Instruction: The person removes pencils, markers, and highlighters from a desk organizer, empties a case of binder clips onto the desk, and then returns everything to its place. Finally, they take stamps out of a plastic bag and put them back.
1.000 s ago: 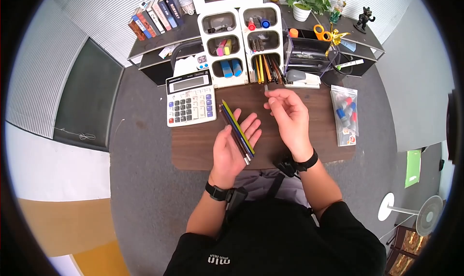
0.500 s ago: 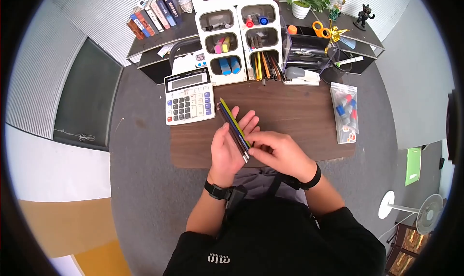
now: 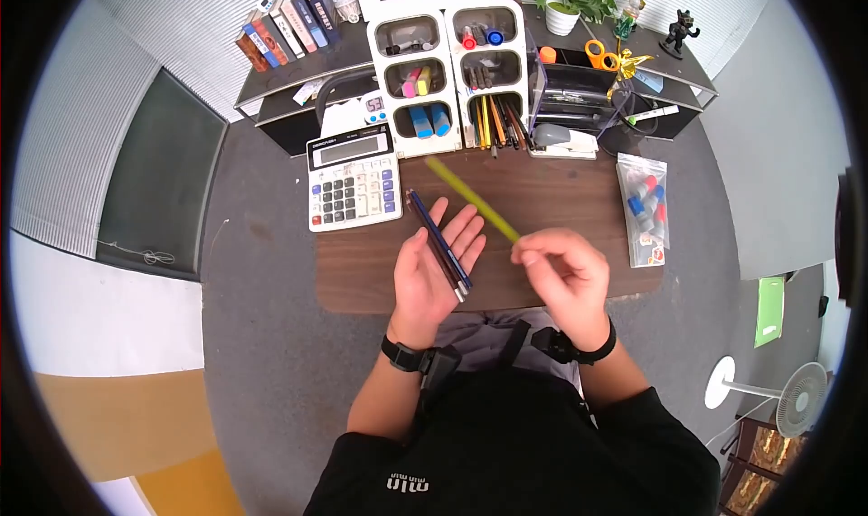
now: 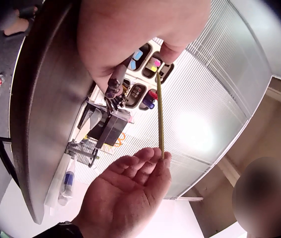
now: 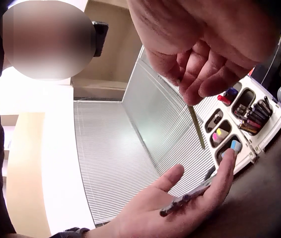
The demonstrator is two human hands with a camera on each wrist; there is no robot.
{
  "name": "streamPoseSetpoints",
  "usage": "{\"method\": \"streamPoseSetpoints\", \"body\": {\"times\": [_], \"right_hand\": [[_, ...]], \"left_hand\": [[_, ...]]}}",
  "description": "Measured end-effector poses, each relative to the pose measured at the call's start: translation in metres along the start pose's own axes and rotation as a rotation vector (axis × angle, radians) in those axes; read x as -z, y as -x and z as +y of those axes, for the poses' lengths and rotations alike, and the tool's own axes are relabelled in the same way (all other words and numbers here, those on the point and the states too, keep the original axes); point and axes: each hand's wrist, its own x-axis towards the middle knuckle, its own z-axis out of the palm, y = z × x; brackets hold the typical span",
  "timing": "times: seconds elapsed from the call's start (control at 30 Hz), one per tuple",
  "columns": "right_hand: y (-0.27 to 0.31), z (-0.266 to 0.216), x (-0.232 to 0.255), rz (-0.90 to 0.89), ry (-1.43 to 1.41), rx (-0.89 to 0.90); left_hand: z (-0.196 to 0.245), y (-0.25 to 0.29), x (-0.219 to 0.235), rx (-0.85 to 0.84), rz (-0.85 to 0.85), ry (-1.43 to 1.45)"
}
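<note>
Between thumb and fingertips, my right hand [image 3: 570,276] pinches one end of a yellow-green pencil [image 3: 475,200], which slants over the desk toward the calculator. My left hand [image 3: 420,281] lies palm up with fingers extended. Several dark pencils [image 3: 440,245], one of them blue, rest across its palm and fingers. In the right wrist view the thumb of the left hand [image 5: 145,213] stands away from these pencils. The left wrist view has the yellow-green pencil [image 4: 161,114] pointing up from the right fingertips, apart from the left hand's bundle.
A white organizer [image 3: 449,73] stands at the back of the desk [image 3: 579,236], pencils [image 3: 495,123] in its lower right compartment. To the left is a calculator [image 3: 348,191]; a stapler [image 3: 565,141] sits back right, and a zip bag of red and blue-capped items [image 3: 644,213] at the right edge.
My right hand came back from near the organizer to the left palm, took the yellow-green pencil from the bundle and moved right with it. The left hand stayed nearly still.
</note>
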Motion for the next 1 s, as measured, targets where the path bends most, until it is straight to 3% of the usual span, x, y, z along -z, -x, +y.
{"method": "streamPoseSetpoints", "body": {"times": [0.17,0.63,0.87,0.93,1.0], "right_hand": [[-0.016,0.005,-0.005,0.214,-0.004,-0.064],[-0.057,0.032,-0.038,0.135,-0.089,-0.128],[-0.035,0.019,-0.030,0.151,0.044,-0.073],[-0.023,0.011,-0.021,-0.067,0.209,0.015],[-0.016,0.001,-0.017,-0.269,0.217,-0.078]], "left_hand": [[0.001,-0.001,0.002,0.009,-0.026,0.038],[0.001,0.001,0.001,-0.008,-0.024,0.014],[0.001,0.000,0.005,0.003,-0.032,0.059],[-0.002,-0.002,0.006,0.012,-0.036,0.068],[-0.001,-0.001,0.006,0.004,-0.041,0.039]]}}
